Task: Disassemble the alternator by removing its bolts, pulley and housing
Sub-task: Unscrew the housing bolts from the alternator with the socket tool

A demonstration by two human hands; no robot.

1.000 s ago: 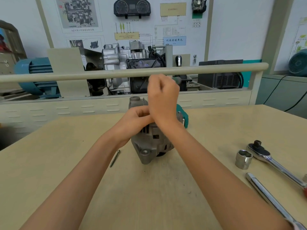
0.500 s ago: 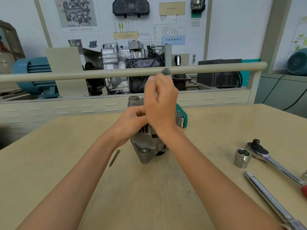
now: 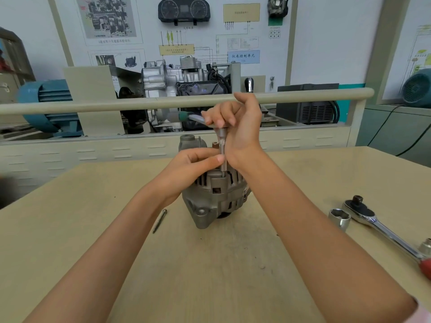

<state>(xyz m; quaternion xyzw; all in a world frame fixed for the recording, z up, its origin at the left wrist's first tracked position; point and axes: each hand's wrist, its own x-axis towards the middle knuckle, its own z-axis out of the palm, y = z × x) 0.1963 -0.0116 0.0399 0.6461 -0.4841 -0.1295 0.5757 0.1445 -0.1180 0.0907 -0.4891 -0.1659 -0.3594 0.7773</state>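
Note:
A grey metal alternator stands on the beige table in the middle of the view. A thin socket extension rises upright from its top edge, joined to a small ratchet with a green-and-grey handle pointing left. My right hand grips the ratchet head from above. My left hand rests on the alternator's top and its thumb and fingers pinch the extension's lower shaft. The bolt under the socket is hidden.
A loose long bolt lies on the table left of the alternator. At the right lie a large socket, a big chrome ratchet with a red grip and another small socket. A railing and an engine display stand behind.
My right hand has swung the ratchet handle round, so it now points left and the extension shaft shows. My left hand has stayed on the alternator.

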